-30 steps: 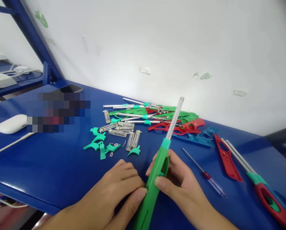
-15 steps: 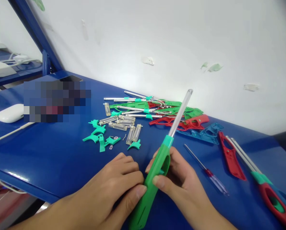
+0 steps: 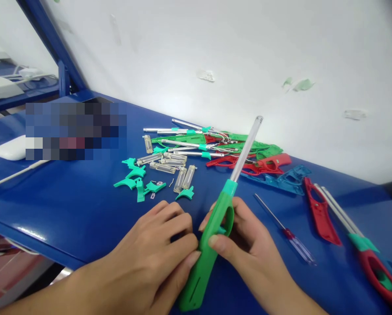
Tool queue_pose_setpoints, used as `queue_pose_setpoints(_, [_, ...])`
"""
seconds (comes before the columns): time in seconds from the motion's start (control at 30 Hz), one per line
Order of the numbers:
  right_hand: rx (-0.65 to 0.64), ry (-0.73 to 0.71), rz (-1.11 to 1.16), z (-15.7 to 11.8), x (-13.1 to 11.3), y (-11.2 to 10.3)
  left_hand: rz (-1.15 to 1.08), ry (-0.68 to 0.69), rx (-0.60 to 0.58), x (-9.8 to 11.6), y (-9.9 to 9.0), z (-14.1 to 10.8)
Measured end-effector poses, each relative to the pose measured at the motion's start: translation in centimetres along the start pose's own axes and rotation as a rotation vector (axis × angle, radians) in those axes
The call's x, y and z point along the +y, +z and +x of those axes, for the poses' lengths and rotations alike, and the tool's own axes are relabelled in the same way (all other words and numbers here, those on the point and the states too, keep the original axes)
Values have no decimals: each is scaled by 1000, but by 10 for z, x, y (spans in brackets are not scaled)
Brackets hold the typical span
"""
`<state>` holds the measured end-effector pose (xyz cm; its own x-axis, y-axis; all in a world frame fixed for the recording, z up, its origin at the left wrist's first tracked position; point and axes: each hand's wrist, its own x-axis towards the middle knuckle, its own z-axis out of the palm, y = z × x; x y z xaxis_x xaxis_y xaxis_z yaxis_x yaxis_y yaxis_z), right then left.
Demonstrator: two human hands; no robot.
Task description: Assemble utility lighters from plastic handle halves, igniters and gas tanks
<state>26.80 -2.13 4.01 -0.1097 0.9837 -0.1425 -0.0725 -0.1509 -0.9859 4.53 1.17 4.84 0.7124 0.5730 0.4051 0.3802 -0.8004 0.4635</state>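
A green lighter (image 3: 212,238) with a teal collar and a long metal tube is held tilted, its tube pointing up and to the right. My right hand (image 3: 248,245) grips it around the trigger opening, thumb on the near face. Against its left side, my left hand (image 3: 163,249) has its fingers curled and its thumb pressed to the green body. Beyond my hands lie several teal triggers (image 3: 139,188) and several clear fuel tanks (image 3: 184,177). A screwdriver (image 3: 297,247) rests to the right of my right hand.
Metal tubes with wires (image 3: 182,143) and green, red and blue shell halves (image 3: 264,164) are heaped near the wall. A red shell half (image 3: 320,214) and a red-handled lighter (image 3: 373,262) lie at the right. A white object (image 3: 10,148) and a cable (image 3: 18,175) are at the left.
The view has shifted slightly, so the table items appear a little higher. Both hands keep their hold on the green lighter, with little visible change in its pose.
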Motion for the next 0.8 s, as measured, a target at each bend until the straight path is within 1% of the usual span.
queue_pose_setpoints(0.2, [30, -25, -23, 0, 0, 1, -19, -42, 36, 4, 1, 0])
queue_pose_setpoints(0.43, [7, -37, -27, 2, -3, 2, -33, -90, 13, 7, 0, 2])
queue_pose_setpoints(0.57, [10, -35, -28, 2, -2, 2, -31, -95, 37, 8, 1, 5])
queue_pose_setpoints(0.8, [-21, -54, -33, 3, -4, 0, -85, -108, 65, 10, 2, 8])
